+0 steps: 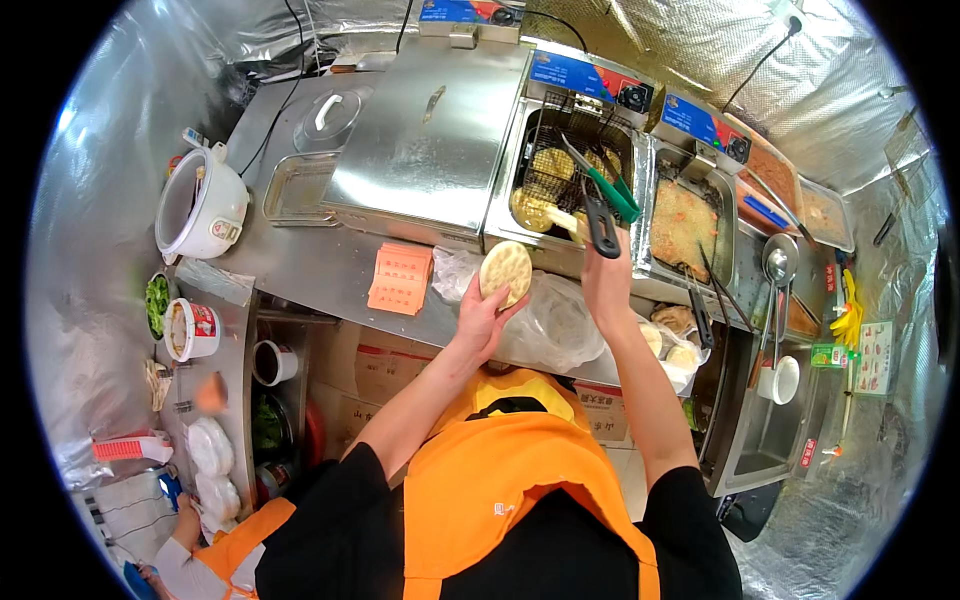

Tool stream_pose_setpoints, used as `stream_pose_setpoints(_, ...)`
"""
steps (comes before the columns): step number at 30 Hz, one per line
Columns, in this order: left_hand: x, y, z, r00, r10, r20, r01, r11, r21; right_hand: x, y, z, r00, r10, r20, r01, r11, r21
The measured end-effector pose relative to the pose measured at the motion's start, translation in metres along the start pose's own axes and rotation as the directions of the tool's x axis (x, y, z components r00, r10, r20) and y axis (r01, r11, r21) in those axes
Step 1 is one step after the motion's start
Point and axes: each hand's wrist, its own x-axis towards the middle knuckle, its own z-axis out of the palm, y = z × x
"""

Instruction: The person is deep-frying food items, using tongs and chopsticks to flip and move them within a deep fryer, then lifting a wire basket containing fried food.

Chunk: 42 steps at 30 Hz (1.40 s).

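Note:
My left hand holds a pale round flatbread upright above the counter edge, thumb on its face. My right hand reaches to the front rim of the open fryer. A black handle stands in front of its fingers, so its grip is partly hidden. Beside those fingers, a pale narrow piece points into the fryer; what it is I cannot tell. Several round breads lie in the oil around a wire basket. Green-handled tongs rest across the basket.
Orange printed slips and a clear plastic bag lie on the counter. A second fryer bubbles at right, near ladles. A lidded steel unit and rice cooker stand left. A co-worker's hand is at lower left.

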Motion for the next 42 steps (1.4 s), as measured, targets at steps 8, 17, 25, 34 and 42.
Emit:
stream_pose_setpoints(8, -0.02, 0.001, -0.063, 0.992, -0.121, -0.024, 0.122, 0.99, 0.064, 0.027, -0.008, 0.061, 0.985, 0.056, 0.165, -0.042, 0.996, -0.081)
stream_pose_setpoints(17, -0.029, -0.007, -0.055, 0.997, -0.062, -0.05, 0.067, 0.992, 0.109, 0.033, 0.0, 0.061, 0.979, -0.018, 0.205, 0.039, 0.994, -0.101)
stream_pose_setpoints(25, -0.011, -0.004, -0.021, 0.962, -0.239, 0.129, 0.197, 0.941, 0.274, -0.018, -0.002, -0.023, 0.746, 0.215, 0.63, -0.506, 0.798, 0.327)
stream_pose_setpoints(34, 0.016, 0.068, 0.132, 0.904, -0.324, 0.279, 0.347, 0.937, -0.035, -0.012, 0.055, -0.038, 0.971, 0.227, 0.079, -0.239, 0.939, 0.246)
stream_pose_setpoints(42, 0.024, 0.145, 0.218, 0.822, -0.39, 0.415, 0.418, 0.908, 0.026, -0.003, 0.078, 0.02, 0.985, 0.171, 0.023, -0.173, 0.981, 0.086)
